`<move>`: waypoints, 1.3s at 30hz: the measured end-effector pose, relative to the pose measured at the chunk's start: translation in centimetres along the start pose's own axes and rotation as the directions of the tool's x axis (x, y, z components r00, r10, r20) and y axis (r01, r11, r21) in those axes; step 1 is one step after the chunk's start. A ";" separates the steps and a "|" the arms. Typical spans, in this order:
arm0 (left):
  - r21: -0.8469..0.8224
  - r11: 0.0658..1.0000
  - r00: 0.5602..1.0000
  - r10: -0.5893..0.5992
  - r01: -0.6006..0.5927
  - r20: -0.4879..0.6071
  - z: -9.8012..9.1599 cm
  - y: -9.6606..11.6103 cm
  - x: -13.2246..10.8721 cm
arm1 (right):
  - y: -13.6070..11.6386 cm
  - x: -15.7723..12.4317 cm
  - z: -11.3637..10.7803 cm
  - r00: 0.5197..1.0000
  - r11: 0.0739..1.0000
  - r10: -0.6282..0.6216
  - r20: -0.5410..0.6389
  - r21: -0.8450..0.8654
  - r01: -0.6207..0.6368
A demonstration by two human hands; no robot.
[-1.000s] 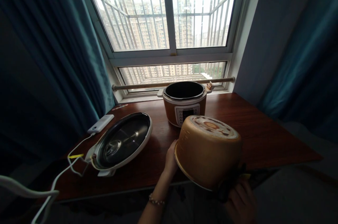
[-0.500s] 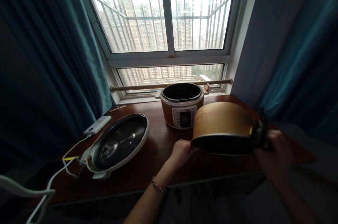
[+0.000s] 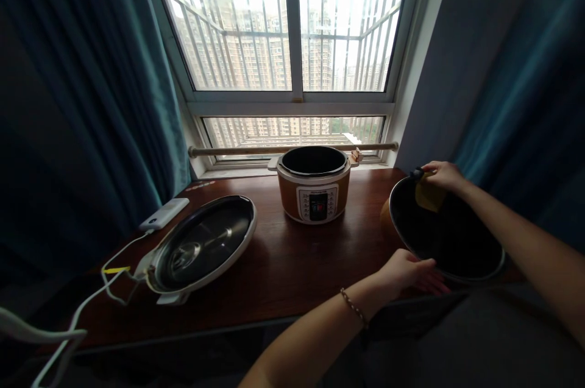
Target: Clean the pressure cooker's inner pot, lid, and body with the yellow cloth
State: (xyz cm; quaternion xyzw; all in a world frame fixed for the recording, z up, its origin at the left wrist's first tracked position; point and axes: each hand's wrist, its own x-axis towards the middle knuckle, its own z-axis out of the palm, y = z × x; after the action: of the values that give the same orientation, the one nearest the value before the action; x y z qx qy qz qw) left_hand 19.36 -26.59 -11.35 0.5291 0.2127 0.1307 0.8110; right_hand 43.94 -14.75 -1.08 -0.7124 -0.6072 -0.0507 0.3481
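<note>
The inner pot [image 3: 461, 236], gold outside and black inside, is tilted at the table's right end with its mouth facing me. My left hand [image 3: 406, 272] supports its near left rim, thumb along the edge and fingers underneath. At the upper rim, my right hand [image 3: 443, 175] is closed on a yellow-and-black piece [image 3: 429, 194], which hangs partly inside the pot; its kind is unclear. Left of the pot stands the orange-and-white electric cooker [image 3: 313, 187], its lid off and its panel lit red.
A round cooker lid [image 3: 205, 248] lies underside up on the left of the wooden table [image 3: 283, 278]. Behind it is a white power bank [image 3: 164, 214] with a white cable [image 3: 82, 315]. A window [image 3: 292, 28] and blue curtains [image 3: 105, 71] border the table.
The pot has moved right, away from the cooker, and its mouth has turned from downward to face me. Both hands went with it; the right is now at the upper rim.
</note>
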 end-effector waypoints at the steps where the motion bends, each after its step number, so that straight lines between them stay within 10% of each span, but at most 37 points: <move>1: -0.013 1.000 1.000 0.010 -0.011 -0.011 0.0 -0.4 0.3 | 0.5 0.1 0.4 0.999 1.000 0.011 0.039 -0.022 -0.010; 23: -0.055 0.997 0.996 0.042 -0.046 -0.074 -1.5 -0.8 2.3 | 1.6 2.3 8.1 0.955 0.994 -0.032 0.293 -0.089 0.061; 39: -0.018 1.000 0.995 -0.003 0.001 -0.102 -1.5 0.6 2.6 | 0.9 1.8 9.7 0.941 0.989 -0.082 0.328 -0.091 0.118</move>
State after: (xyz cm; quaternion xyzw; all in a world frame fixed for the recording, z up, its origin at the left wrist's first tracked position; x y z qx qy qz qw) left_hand 20.88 -24.04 -11.85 0.5141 0.2530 0.1587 0.8041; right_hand 41.86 -7.86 -7.87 -0.6974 -0.6876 0.0159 0.2013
